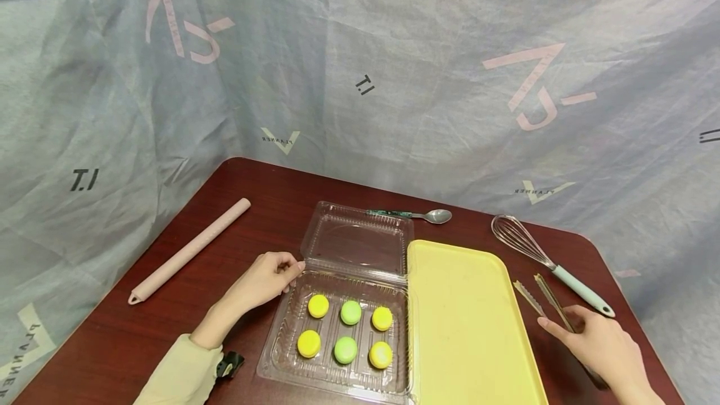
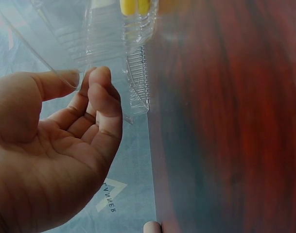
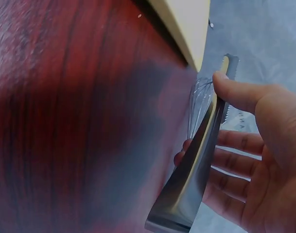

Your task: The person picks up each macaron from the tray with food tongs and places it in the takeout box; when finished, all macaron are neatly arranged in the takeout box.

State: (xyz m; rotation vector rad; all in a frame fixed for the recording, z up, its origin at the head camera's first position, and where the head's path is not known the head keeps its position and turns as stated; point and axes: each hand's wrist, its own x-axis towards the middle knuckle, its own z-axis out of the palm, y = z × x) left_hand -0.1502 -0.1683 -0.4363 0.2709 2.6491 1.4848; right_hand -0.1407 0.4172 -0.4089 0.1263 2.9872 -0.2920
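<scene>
A clear plastic clamshell box [image 1: 332, 382] lies with its lid [image 1: 354, 239] folded back. Several yellow macarons [image 1: 318, 306] and two green macarons [image 1: 350, 312] sit in its base in two rows. At the box's left side, near the hinge, my left hand [image 1: 267, 283] pinches the plastic edge between thumb and fingers; the left wrist view shows the thumb [image 2: 58, 83] against that edge. My right hand [image 1: 604, 345] holds metal tongs [image 3: 191, 170], thumb on one arm and fingers on the other. The tongs' toothed tips are apart, with nothing between them, right of the yellow tray [image 1: 467, 324].
Behind the lid lies a spoon [image 1: 437, 216] with a patterned handle. A whisk [image 1: 582, 289] rests at the right, beyond the tongs. On the left is a pink rolling pin [image 1: 191, 252]. A grey printed cloth [image 1: 360, 49] hangs behind the dark red table [image 1: 270, 186].
</scene>
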